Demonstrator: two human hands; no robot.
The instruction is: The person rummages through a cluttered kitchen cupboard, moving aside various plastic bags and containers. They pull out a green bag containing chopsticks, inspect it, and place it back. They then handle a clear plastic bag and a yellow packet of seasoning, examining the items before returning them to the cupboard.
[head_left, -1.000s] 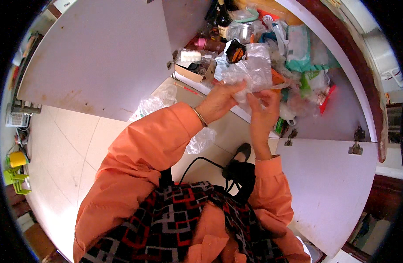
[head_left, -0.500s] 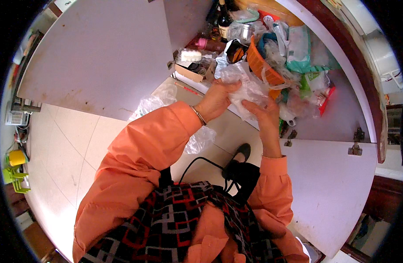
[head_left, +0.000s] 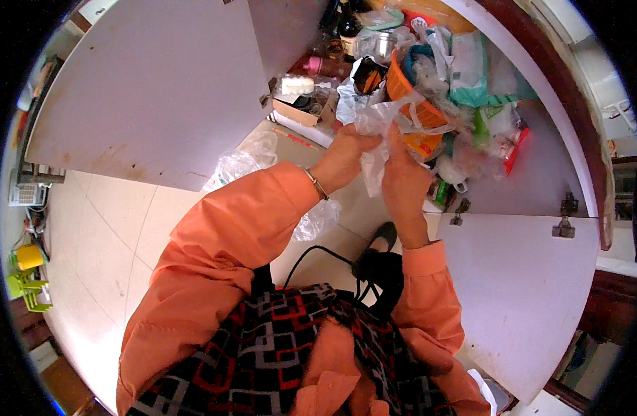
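Both my hands grip one clear plastic bag [head_left: 375, 170] in front of the opened cabinet. My left hand [head_left: 344, 159], with a metal bangle at the wrist, pinches the bag's left side between thumb and fingers. On the other side, my right hand [head_left: 406, 182] is closed on the bag, its fingers pointing up toward the cabinet. Part of the bag spreads above my hands, in front of an orange plastic basket [head_left: 399, 78] that lies tilted and stuffed with bags. Left of the basket sits a small cardboard box [head_left: 297, 113] holding dark items and a white block.
Two cabinet doors stand open, a left door [head_left: 145, 83] and a right door [head_left: 519, 291]. Crumpled clear bags [head_left: 245, 163] lie on the tiled floor [head_left: 117, 236]. Inside are a dark bottle [head_left: 347, 28], a pink-capped bottle [head_left: 325, 67] and a green-white package [head_left: 469, 66].
My right hand has turned and shifted slightly left, closer to the left hand. The bag is now drawn into a narrower shape between them. My left hand has barely moved.
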